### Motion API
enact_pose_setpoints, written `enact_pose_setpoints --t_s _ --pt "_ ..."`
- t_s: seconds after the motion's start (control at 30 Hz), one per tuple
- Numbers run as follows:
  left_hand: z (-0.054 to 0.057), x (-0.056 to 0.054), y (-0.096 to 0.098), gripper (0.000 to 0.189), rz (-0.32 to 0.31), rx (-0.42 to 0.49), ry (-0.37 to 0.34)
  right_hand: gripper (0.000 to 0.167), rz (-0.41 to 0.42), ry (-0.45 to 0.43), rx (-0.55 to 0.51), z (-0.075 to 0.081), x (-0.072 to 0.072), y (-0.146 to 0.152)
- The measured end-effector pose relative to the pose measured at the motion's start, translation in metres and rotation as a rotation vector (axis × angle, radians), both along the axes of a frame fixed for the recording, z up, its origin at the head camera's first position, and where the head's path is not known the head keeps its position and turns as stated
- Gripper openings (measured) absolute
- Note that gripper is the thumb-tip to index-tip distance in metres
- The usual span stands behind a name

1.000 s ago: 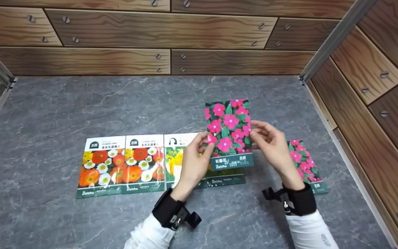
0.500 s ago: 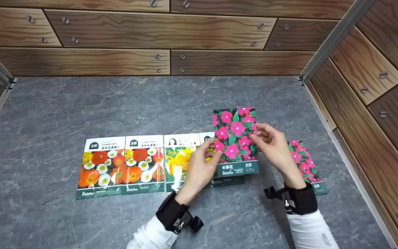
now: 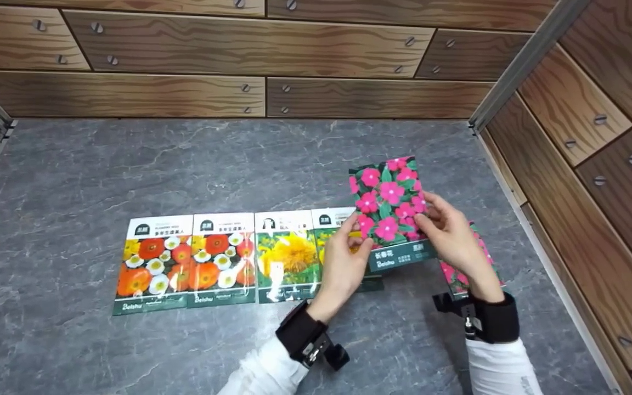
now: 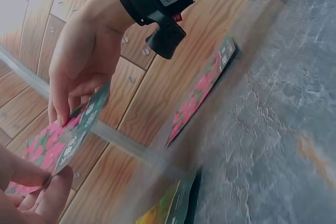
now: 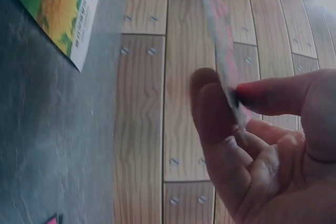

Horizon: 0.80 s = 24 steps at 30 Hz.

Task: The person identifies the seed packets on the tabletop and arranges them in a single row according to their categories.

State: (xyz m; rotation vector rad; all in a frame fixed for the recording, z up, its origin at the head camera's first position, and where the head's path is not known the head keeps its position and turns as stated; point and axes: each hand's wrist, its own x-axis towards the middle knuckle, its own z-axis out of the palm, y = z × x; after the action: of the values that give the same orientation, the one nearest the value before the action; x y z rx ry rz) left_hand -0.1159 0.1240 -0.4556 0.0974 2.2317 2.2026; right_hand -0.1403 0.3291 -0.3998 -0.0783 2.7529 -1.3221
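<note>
Both hands hold up a seed packet (image 3: 390, 203) printed with pink flowers and a dark green band along its bottom. My left hand (image 3: 346, 263) pinches its left edge low down, and my right hand (image 3: 453, 236) pinches the right edge between thumb and fingers. In the right wrist view that packet (image 5: 220, 40) appears nearly edge-on, gripped by the right hand (image 5: 262, 140). A second pink-flower packet (image 3: 456, 274) lies on the grey surface, partly covered by the right hand and wrist. One yellow-flower packet (image 3: 335, 216) is largely hidden behind the left hand.
Left of the hands, two orange-poppy packets (image 3: 154, 269) (image 3: 223, 263) and a yellow-flower packet (image 3: 286, 258) lie side by side in a row on the grey marbled surface (image 3: 184, 164). Wood-patterned walls (image 3: 239, 49) stand at the back and right.
Both hands have moved right with the held pink-flower packet, which dipped and then rose and is now slightly tilted. The packets on the surface stay put while the view shifts slightly.
</note>
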Motion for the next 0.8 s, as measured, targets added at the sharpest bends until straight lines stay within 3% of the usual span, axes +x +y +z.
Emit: enact_pose_setpoints --t_s 0.1,0.17,0.37,0.47,0.6,0.8 --pt "-0.001 0.002 0.009 0.065 -0.009 -0.030 0.050 0.057 -0.021 -0.012 -0.024 0.001 0.000 0.008" --pt "-0.004 0.004 0.013 0.068 -0.032 -0.146 0.132 0.056 -0.034 -0.017 -0.047 0.000 -0.001 0.013" --pt "-0.009 0.010 0.017 0.061 -0.184 -0.767 0.469 0.058 -0.056 -0.036 -0.051 -0.004 -0.006 0.025" --pt "-0.009 0.010 0.020 0.058 -0.264 -0.977 0.520 0.058 -0.040 -0.066 0.000 -0.007 -0.007 0.030" --pt "-0.011 0.008 0.026 0.051 -0.316 -1.089 0.521 0.061 0.004 -0.136 0.054 -0.014 -0.009 0.035" --pt "-0.019 0.005 0.035 0.053 -0.322 -1.071 0.532 0.065 0.017 -0.194 0.105 -0.024 -0.012 0.043"
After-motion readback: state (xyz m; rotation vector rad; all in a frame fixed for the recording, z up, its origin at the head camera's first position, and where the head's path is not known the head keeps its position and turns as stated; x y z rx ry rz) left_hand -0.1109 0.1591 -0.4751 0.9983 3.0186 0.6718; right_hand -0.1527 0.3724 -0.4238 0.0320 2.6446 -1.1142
